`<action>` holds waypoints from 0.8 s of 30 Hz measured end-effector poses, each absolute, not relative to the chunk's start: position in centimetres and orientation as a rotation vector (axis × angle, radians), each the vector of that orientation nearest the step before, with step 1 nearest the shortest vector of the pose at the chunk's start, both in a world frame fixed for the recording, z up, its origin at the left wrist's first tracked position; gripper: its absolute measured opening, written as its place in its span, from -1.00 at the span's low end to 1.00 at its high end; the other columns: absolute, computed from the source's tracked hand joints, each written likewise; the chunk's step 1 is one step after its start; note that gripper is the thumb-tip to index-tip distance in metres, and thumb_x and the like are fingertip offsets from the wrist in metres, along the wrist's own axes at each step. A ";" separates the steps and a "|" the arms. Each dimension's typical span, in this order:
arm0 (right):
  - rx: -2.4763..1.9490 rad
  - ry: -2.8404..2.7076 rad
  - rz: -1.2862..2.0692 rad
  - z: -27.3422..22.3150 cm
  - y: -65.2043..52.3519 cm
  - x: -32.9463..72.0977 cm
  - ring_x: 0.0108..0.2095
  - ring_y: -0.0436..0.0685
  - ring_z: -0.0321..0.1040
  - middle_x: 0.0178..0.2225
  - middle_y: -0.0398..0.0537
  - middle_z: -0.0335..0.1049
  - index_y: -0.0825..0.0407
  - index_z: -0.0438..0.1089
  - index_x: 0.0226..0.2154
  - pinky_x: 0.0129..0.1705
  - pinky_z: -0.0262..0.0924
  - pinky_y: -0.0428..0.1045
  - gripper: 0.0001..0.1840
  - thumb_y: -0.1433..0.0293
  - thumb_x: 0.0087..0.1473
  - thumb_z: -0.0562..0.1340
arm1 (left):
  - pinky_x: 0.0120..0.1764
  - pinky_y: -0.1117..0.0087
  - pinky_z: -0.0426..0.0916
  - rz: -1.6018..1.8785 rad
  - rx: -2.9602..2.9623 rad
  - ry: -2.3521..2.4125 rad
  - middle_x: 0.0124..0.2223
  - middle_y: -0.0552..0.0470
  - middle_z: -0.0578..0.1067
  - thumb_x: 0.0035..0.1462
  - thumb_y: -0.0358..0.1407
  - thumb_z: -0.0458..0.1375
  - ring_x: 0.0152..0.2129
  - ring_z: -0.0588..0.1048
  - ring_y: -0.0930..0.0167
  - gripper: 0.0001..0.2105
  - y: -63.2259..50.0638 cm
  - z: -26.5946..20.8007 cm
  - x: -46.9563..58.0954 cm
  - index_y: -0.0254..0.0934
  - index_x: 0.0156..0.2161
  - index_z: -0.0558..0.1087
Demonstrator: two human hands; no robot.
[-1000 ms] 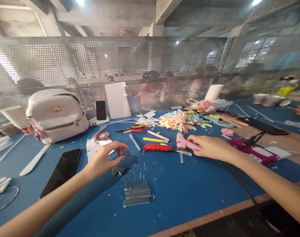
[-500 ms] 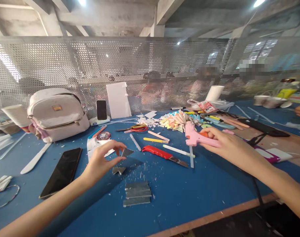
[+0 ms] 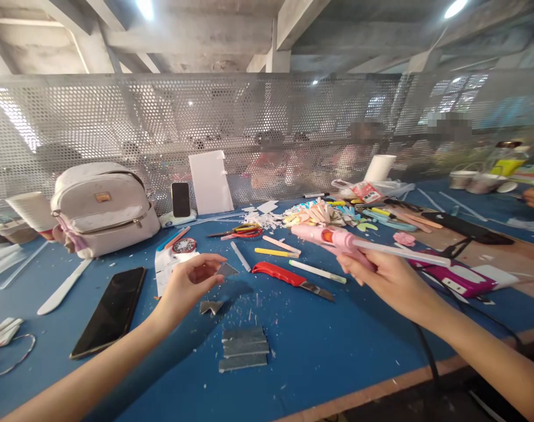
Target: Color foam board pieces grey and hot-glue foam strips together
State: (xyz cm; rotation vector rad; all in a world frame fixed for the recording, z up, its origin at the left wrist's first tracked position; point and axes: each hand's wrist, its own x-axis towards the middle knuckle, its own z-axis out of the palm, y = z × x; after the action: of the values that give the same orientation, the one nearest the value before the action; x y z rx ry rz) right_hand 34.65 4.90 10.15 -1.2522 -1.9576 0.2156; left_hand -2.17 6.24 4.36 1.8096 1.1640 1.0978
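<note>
- Clock directions are taken from above, with twelve o'clock at the far side of the table (image 3: pixel 319 357).
- A small dark piece (image 3: pixel 228 269) is pinched between the thumb and fingers of the left hand (image 3: pixel 194 281), with the fingertips set narrow; the piece is held above the table.
- A pink glue gun (image 3: pixel 337 239) is gripped in the right hand (image 3: pixel 383 272), between two and three o'clock from the piece. Its nose is turned towards nine o'clock, and a clear glue stick (image 3: pixel 407 254) is seen jutting from its rear.
- By judgement, only the picking up is done: both things are held, but nose and piece are kept well apart.
- No glue is seen on the piece; whether any is on its hidden side cannot be told. No joined pieces are seen.
- Left unused are the dark strips (image 3: pixel 244 336), laid close together between five and six o'clock from the piece, and a notched scrap (image 3: pixel 211 307) at seven o'clock.
- Compared with one second ago, the gun is lifted off the red knife (image 3: pixel 278 272), and the white pen (image 3: pixel 317 272) is uncovered.
- Compared with half a second ago, the gun is turned: the stick, then hung towards six o'clock, is now aimed towards four.
- The left hand is kept almost in place.
</note>
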 end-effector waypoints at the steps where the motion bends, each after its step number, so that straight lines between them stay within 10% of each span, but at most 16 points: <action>1: -1.223 -1.966 0.334 10.0 4.9 34.1 -0.58 0.08 0.30 -0.58 -0.14 0.31 -0.02 0.38 -0.41 -0.53 0.25 -0.04 -0.56 0.00 0.29 0.15 | -0.12 0.18 0.53 1.086 1.781 1.156 -0.06 -0.04 0.53 0.33 -0.22 0.23 -0.20 0.57 0.33 -0.74 6.3 4.3 -2.2 -0.31 0.04 0.45; 8: -0.995 -2.039 0.781 9.0 3.8 31.0 -0.59 0.00 0.23 -0.53 -0.15 0.32 0.02 0.31 -0.45 -0.52 0.22 -0.09 -0.53 0.04 0.35 0.11 | -0.14 0.21 0.53 1.039 1.630 1.099 -0.05 -0.04 0.53 0.33 -0.24 0.23 -0.23 0.56 0.35 -0.72 5.9 4.5 -1.5 -0.30 0.08 0.43; 24: -0.789 -2.346 0.437 8.7 2.9 29.3 -0.18 0.19 0.59 -0.07 0.06 0.60 -0.01 0.41 0.07 -0.12 0.45 0.01 -0.54 0.04 0.37 0.08 | -0.19 0.26 0.53 1.069 1.379 1.061 -0.17 0.02 0.54 0.32 -0.28 0.25 -0.29 0.56 0.38 -0.82 4.8 5.1 0.2 -0.33 -0.05 0.47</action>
State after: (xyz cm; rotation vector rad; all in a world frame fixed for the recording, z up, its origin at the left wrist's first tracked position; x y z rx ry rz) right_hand 29.32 2.87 8.71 -0.7888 -2.3459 0.4367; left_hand 0.15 4.77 5.08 1.3792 1.0606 1.0689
